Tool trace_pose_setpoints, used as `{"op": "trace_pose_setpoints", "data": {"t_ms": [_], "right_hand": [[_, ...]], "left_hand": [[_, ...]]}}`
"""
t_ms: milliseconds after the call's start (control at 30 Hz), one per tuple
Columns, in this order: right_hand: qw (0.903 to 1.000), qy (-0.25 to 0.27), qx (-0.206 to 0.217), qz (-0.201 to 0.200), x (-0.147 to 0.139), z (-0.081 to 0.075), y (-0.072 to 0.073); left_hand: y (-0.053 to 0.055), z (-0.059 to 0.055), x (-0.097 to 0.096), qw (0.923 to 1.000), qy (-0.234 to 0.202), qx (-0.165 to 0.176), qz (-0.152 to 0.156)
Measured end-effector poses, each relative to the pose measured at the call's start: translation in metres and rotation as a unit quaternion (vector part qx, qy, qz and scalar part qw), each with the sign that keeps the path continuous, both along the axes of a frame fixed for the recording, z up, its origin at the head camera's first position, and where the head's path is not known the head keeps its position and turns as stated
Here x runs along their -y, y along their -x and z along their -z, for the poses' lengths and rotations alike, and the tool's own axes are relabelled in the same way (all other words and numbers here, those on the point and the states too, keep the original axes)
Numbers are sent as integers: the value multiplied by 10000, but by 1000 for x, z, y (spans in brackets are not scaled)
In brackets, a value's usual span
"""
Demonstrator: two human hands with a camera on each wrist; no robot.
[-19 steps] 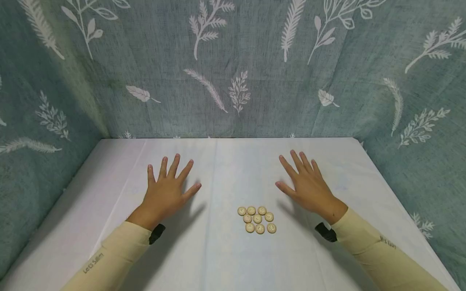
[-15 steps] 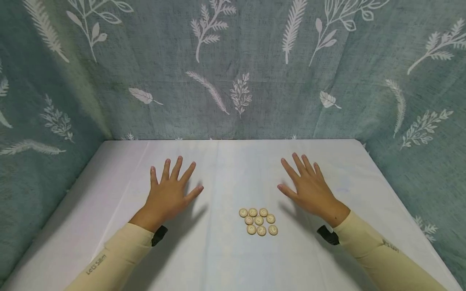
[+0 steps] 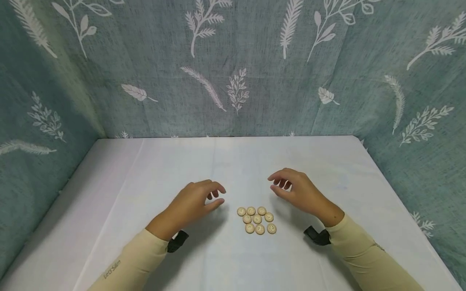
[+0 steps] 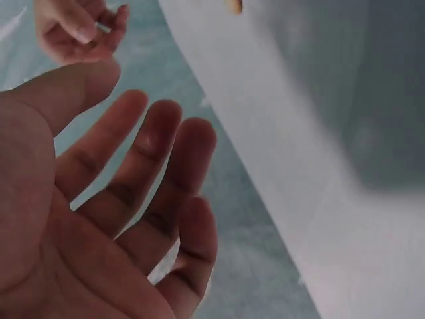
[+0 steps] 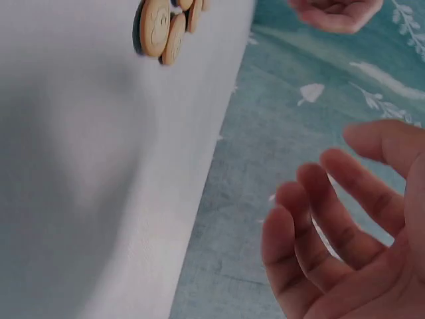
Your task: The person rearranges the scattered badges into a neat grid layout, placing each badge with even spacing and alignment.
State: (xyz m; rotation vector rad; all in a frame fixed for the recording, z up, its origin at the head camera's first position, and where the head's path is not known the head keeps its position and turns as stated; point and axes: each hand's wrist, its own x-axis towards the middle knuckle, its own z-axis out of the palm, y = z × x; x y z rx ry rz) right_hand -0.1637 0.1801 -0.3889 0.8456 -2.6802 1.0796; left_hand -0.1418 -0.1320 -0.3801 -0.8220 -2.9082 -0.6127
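Note:
Several small round tan discs (image 3: 257, 218) with dark drawn marks lie flat in three rows on the white table. In the right wrist view, some discs (image 5: 156, 28) show a thick, biscuit-like edge; their material is unclear. My left hand (image 3: 193, 202) hovers to the left of the group, its fingers loosely bent and holding nothing. Beyond the group on the right, my right hand (image 3: 296, 190) is also raised, fingers bent and thumb apart. Both wrist views show bare palms, of the left hand (image 4: 113, 219) and the right hand (image 5: 339, 246). Neither touches a disc.
The white-covered table (image 3: 109, 226) is enclosed at the back and both sides by green leaf-patterned cloth (image 3: 160, 117). Dark straps sit under the left wrist (image 3: 177, 241) and the right wrist (image 3: 317, 235).
Both hands were spread flat with fingers pointing forward. They have turned inward, moved closer to the discs and bent their fingers. The discs have kept their arrangement.

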Motion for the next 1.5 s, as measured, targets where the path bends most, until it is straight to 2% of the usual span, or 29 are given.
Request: {"op": "trace_pose_setpoints", "data": {"t_ms": [67, 167, 267, 400, 533, 767, 1033, 1233, 1500], "right_hand": [[9995, 136, 150, -227, 2, 2, 1], [9971, 140, 540, -526, 2, 5, 1], [9908, 110, 1042, -854, -2, 9, 0], [9780, 99, 1583, -1359, -9, 15, 2], [9692, -39, 1772, -1710, -12, 23, 5], [9635, -304, 1910, -1852, -12, 29, 7], [9540, -527, 2305, -1845, -11, 33, 4], [9538, -601, 2211, -1945, -10, 34, 2], [9545, -683, 2231, -1857, -8, 33, -1]], "left_hand": [[1, 3, -9, 9994, 21, 181, 292], [3, 10, -19, 9978, 153, 352, 549], [5, 17, -25, 9959, 170, 600, 657], [7, 24, -28, 9930, 97, 877, 782], [8, 29, -29, 9907, 40, 1064, 849], [14, 37, -31, 9869, -133, 1260, 1002], [11, 46, -28, 9824, -259, 1584, 959], [7, 48, -27, 9826, -350, 1559, 949], [8, 49, -27, 9849, -370, 1411, 935]]}}
